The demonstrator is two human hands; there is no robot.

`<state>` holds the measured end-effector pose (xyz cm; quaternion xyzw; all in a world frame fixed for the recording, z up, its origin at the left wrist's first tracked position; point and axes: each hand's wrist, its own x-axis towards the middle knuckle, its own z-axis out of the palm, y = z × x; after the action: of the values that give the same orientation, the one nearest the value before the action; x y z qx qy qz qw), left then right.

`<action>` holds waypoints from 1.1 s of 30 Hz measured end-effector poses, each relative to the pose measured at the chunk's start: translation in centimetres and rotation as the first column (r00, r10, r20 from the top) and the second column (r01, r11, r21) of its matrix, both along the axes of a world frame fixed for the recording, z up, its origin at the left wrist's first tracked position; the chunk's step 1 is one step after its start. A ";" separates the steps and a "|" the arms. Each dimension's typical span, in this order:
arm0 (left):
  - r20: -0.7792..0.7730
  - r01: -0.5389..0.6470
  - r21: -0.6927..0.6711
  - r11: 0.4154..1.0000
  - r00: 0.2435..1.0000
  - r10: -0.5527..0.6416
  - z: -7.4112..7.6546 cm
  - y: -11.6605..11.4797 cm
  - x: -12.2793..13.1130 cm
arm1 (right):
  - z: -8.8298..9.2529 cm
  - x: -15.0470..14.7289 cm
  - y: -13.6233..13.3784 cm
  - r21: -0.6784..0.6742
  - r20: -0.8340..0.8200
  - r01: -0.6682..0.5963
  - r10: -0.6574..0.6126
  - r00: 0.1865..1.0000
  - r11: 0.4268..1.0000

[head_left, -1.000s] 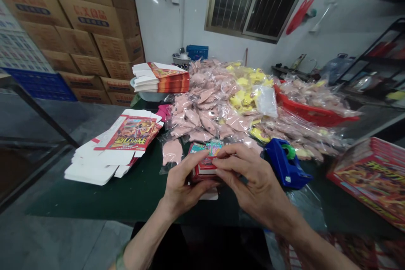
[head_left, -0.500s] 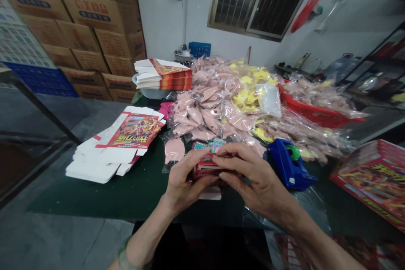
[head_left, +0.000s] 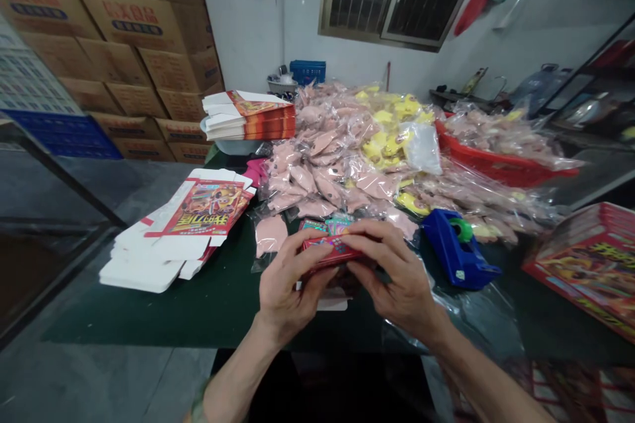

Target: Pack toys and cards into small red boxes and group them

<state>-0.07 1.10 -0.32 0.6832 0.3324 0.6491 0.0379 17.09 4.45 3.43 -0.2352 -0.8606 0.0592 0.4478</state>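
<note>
- I have the left hand (head_left: 292, 281) and right hand (head_left: 391, 274) closed on a small red carton (head_left: 330, 251), with the fingers of both wrapped over it; the grip is shared between them.
- The carton sits between my hands, lifted just above the dark green counter (head_left: 218, 297), tilted slightly, with much of it hidden by my fingers.
- Just beyond it lie teal printed cards (head_left: 327, 225), with a bagged pink piece (head_left: 270, 234) near my left hand.
- Squeezing too hard could crease the thin card, in my judgement.
- If my fingers slipped, the carton could drop onto those cards or the slick plastic.
- A wide swing of my right hand could knock the blue tape dispenser (head_left: 459, 251).
- The heap of bagged pink pieces (head_left: 317, 175) could slide if brushed, while a careless left elbow could disturb the flat printed cartons (head_left: 178, 231).
</note>
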 end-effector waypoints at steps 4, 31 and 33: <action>0.056 0.005 -0.005 1.000 0.998 -0.005 -0.5 0.3 0.0 | -2.3 -0.1 -0.3 -0.056 -0.248 0.179 -0.187 0.950 0.982; 0.038 -0.039 -0.070 0.997 0.998 0.041 -0.4 0.0 0.0 | -4.7 -1.5 -2.5 -0.146 -0.197 0.144 -0.172 0.965 0.979; -0.049 -0.065 -0.077 0.995 0.997 0.061 0.2 0.0 -0.1 | -4.2 -0.5 -2.3 -0.154 -0.131 0.110 -0.131 0.983 0.982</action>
<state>-0.21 1.07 -0.12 0.6851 0.3799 0.6204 0.0367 16.56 2.15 -0.79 -0.3143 -0.8044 0.1111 0.4918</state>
